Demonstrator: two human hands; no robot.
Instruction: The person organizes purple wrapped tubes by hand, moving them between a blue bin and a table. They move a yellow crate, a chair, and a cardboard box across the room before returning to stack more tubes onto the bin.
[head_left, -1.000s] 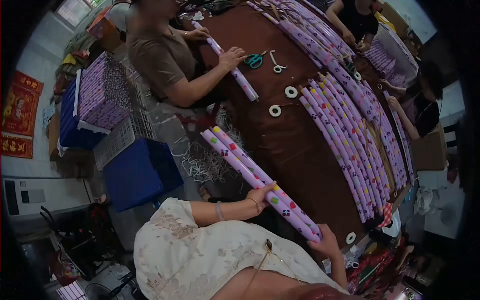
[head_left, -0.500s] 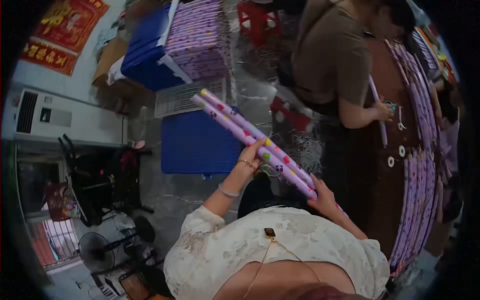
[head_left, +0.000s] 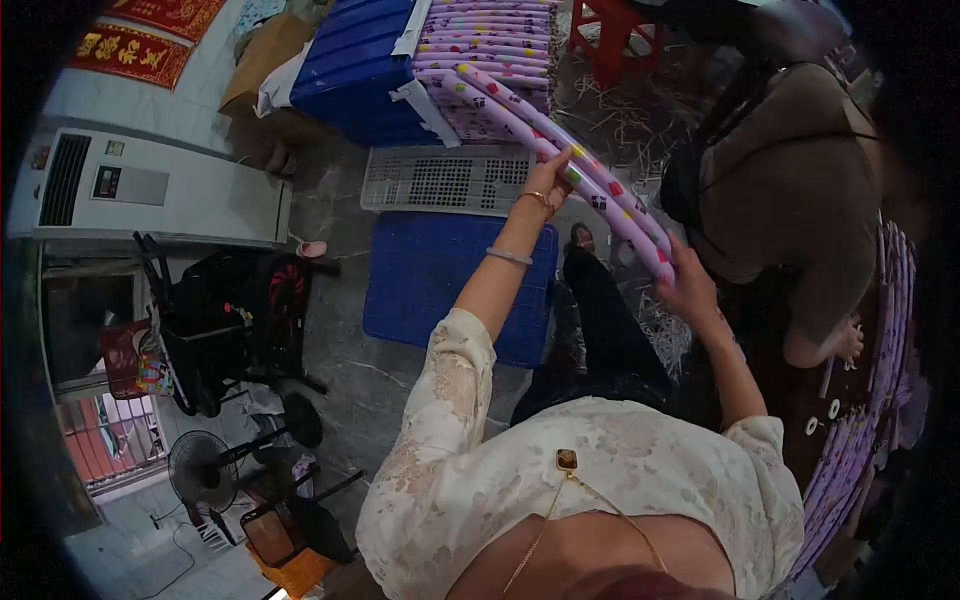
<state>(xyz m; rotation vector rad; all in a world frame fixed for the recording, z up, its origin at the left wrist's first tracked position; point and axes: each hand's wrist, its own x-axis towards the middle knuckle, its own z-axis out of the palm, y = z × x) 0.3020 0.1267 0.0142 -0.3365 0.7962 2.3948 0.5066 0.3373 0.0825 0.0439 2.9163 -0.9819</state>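
Note:
Two long purple rolls [head_left: 600, 190] with a coloured pattern lie side by side across both my hands. My left hand [head_left: 548, 180] is wrapped round them near their middle, and my right hand [head_left: 690, 285] grips them close to their lower end. Their far ends reach the front of a stack of similar purple rolls [head_left: 490, 50]. That stack lies beside a blue plastic bin [head_left: 360, 75], with pale strips at its edge.
A white crate [head_left: 440, 180] and a blue lid [head_left: 450, 285] lie on the floor ahead. To the right a person [head_left: 790, 190] leans by a dark table with more rolls [head_left: 885, 330]. A stroller [head_left: 220, 320] and a fan [head_left: 203, 470] stand left.
Both hands have carried the rolls forward to the stack. My view has shifted, and my leg now shows. The person on the right has bent lower and turned.

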